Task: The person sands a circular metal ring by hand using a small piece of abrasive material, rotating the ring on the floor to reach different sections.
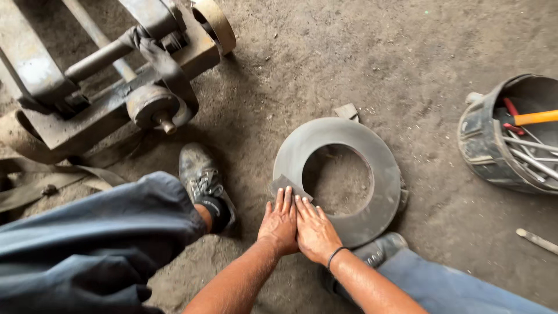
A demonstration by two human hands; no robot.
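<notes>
A flat grey metal ring (pixel 372 152) with a wide round hole lies on the dirt floor in front of me. My left hand (pixel 279 224) and my right hand (pixel 314 230) rest side by side, fingers flat and together, on the ring's near left edge. Under the fingertips lies a small grey sheet like sandpaper (pixel 285 184), pressed against the ring. A dark band circles my right wrist. I cannot tell whether either hand grips the sheet or only presses on it.
My dark shoes stand at the left (pixel 204 180) and lower right (pixel 381 249) of the ring. A heavy rusty metal machine (pixel 110 75) fills the upper left. A dark bucket (pixel 485 145) with metal rods and an orange-handled tool stands at right. One loose rod (pixel 537 239) lies near it.
</notes>
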